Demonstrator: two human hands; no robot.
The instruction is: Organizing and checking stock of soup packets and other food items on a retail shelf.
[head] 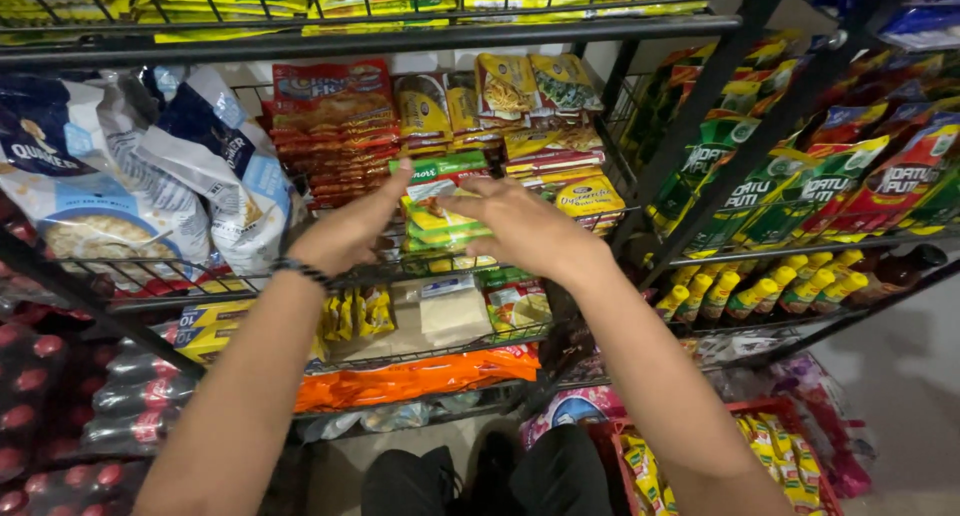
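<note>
Both my hands reach into a black wire shelf (440, 268) of packets. My left hand (350, 231), with a dark beaded bracelet at the wrist, presses its fingers against the left side of a small stack of green and yellow packets (440, 211). My right hand (520, 226) grips the right side of the same stack, thumb toward the front. The stack rests on the shelf between a pile of red packets (335, 126) and a pile of yellow and red packets (560, 161).
Large white and blue bags (130, 166) lie at the left. Red and green pouches (840, 176) and yellow-capped bottles (770, 286) fill the right rack. Lower shelves hold yellow packets, an orange bag (420, 376) and dark bottles (60, 406). A red crate (735, 446) with packets sits by my knees.
</note>
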